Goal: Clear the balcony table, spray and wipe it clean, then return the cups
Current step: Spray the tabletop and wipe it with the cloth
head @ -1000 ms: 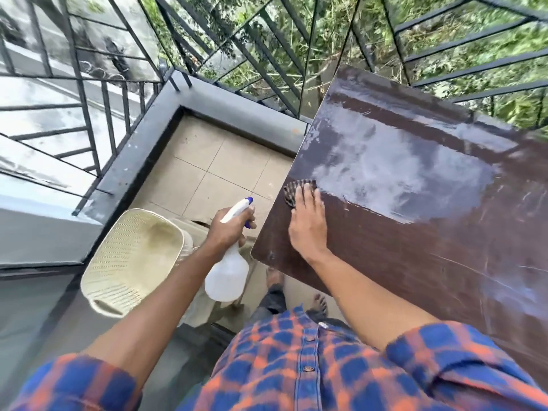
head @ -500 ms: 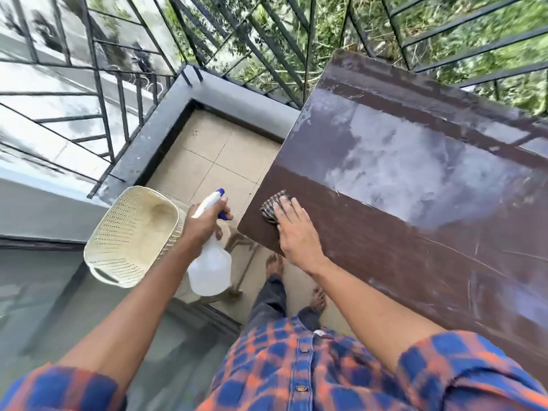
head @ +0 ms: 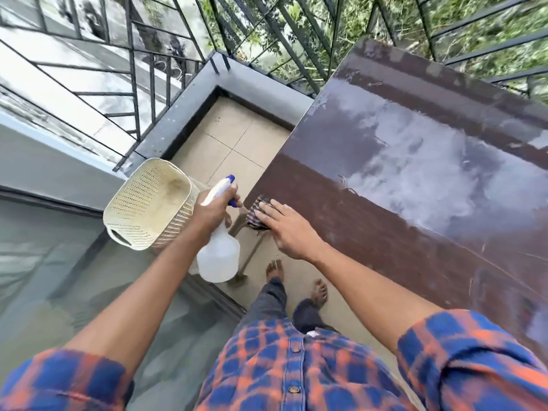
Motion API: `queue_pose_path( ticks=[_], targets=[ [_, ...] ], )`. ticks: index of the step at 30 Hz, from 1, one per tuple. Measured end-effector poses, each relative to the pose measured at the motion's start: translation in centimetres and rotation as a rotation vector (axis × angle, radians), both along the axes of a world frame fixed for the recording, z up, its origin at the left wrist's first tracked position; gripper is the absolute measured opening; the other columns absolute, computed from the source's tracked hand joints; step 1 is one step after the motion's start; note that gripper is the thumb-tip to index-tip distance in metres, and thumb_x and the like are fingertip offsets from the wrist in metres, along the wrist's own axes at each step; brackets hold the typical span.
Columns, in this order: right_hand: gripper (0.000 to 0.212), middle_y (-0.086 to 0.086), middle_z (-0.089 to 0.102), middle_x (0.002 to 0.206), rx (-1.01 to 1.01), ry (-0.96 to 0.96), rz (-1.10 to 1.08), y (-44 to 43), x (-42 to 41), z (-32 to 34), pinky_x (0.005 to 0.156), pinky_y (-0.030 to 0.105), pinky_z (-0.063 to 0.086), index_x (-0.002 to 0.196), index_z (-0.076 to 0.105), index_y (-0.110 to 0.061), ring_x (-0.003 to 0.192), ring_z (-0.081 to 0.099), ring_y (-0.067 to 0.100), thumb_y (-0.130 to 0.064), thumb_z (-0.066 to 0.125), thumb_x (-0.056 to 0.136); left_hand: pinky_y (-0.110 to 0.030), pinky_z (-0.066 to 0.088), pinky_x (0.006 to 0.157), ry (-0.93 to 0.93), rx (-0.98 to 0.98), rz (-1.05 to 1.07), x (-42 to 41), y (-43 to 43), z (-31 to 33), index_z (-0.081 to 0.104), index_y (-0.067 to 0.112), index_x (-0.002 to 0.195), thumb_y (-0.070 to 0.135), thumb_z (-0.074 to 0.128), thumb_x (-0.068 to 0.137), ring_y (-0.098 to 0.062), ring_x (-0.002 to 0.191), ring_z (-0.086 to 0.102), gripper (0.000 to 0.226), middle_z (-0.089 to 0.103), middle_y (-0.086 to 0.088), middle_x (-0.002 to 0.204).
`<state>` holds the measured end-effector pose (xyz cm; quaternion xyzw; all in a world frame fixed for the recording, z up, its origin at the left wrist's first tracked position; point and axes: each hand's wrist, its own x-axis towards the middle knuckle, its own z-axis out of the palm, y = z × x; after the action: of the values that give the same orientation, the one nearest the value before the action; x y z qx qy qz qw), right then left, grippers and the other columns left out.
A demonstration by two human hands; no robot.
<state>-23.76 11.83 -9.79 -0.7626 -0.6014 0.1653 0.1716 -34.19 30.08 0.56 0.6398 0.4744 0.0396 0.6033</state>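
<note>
My right hand (head: 292, 232) presses the cloth (head: 257, 216) with flat, straight fingers (head: 271, 217) at the tabletop's (head: 415, 173) near-left corner. My left hand (head: 215, 209) grips the spray bottle (head: 218, 253) just off that edge. The cloth overhangs, so an outward stroke could drag it off.

Table (head: 415, 232) to the right, railing (head: 267, 31) behind it. Cloth (head: 257, 216) on the table's near-left corner — right hand (head: 289, 231) flat on top. Left hand (head: 212, 212) just left of that corner, holding spray bottle (head: 218, 250) off the table. Basket (head: 148, 206) further left — beside the bottle.
</note>
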Motion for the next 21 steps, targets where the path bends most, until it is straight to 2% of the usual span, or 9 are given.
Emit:
queue_pose_path(
  ticks=[4, 7, 10, 13, 16, 18, 21],
  targets=[
    [0.058, 0.005, 0.042, 0.157, 0.014, -0.017, -0.092, -5.9, -0.2, -0.3, 0.113, 0.049, 0.039, 0.149, 0.046, -0.016, 0.145, 0.038, 0.033, -0.017, 0.056, 0.092, -0.023, 0.041, 0.042, 0.017, -0.013, -0.019, 0.5, -2.0, 0.1, 0.069, 0.01, 0.085, 0.04, 0.064, 0.099, -0.013, 0.041, 0.051, 0.033, 0.071, -0.005, 0.079],
    [0.06, 0.004, 0.039, 0.159, 0.023, -0.025, -0.265, -10.9, -0.7, -0.1, 0.117, 0.046, 0.034, 0.151, 0.043, -0.018, 0.147, 0.034, 0.03, -0.018, 0.058, 0.093, -0.022, 0.039, 0.04, 0.01, -0.02, -0.049, 1.2, -3.1, 0.2, 0.068, 0.002, 0.091, 0.033, 0.061, 0.102, -0.014, 0.038, 0.048, 0.034, 0.069, -0.011, 0.081],
    [0.061, 0.003, 0.04, 0.158, 0.022, -0.059, -0.485, -15.8, -1.8, 0.0, 0.118, 0.046, 0.033, 0.149, 0.045, -0.018, 0.146, 0.035, 0.029, -0.017, 0.062, 0.091, -0.024, 0.04, 0.043, 0.035, -0.018, -0.117, 1.8, -3.6, 0.1, 0.069, 0.008, 0.086, 0.043, 0.063, 0.098, -0.02, 0.039, 0.044, 0.038, 0.073, -0.007, 0.081],
    [0.057, 0.006, 0.038, 0.159, -0.033, -0.041, -0.787, -18.9, -2.7, 0.0, 0.12, 0.046, 0.029, 0.151, 0.043, -0.017, 0.148, 0.031, 0.029, -0.024, 0.05, 0.094, -0.027, 0.041, 0.047, 0.045, -0.049, -0.201, 2.4, -4.1, 0.2, 0.069, 0.013, 0.085, 0.059, 0.064, 0.086, -0.022, 0.041, 0.043, 0.047, 0.075, -0.008, 0.086],
    [0.056, 0.01, 0.036, 0.16, -0.063, -0.017, -0.991, -18.8, -3.1, 0.1, 0.121, 0.049, 0.027, 0.151, 0.041, -0.014, 0.149, 0.029, 0.033, -0.028, 0.034, 0.098, -0.027, 0.042, 0.045, 0.031, -0.068, -0.249, 3.1, -4.5, 0.6, 0.07, 0.012, 0.086, 0.058, 0.065, 0.085, -0.026, 0.052, 0.053, 0.047, 0.074, -0.01, 0.087],
    [0.056, 0.015, 0.035, 0.16, -0.093, -0.022, -1.067, -16.7, -3.3, 0.0, 0.121, 0.05, 0.027, 0.151, 0.04, -0.01, 0.148, 0.028, 0.037, -0.026, 0.034, 0.098, -0.028, 0.042, 0.045, 0.016, -0.074, -0.271, 3.9, -4.6, 0.7, 0.07, 0.01, 0.087, 0.051, 0.066, 0.091, -0.024, 0.061, 0.06, 0.042, 0.074, -0.013, 0.088],
    [0.058, 0.018, 0.027, 0.162, -0.109, 0.012, -1.095, -11.7, -3.2, 0.4, 0.122, 0.05, 0.025, 0.153, 0.035, -0.007, 0.15, 0.023, 0.039, -0.025, 0.042, 0.098, -0.026, 0.041, 0.043, -0.009, -0.096, -0.325, 5.2, -4.5, 1.1, 0.07, 0.009, 0.085, 0.042, 0.065, 0.098, -0.018, 0.053, 0.058, 0.036, 0.073, -0.016, 0.087]
  ],
)
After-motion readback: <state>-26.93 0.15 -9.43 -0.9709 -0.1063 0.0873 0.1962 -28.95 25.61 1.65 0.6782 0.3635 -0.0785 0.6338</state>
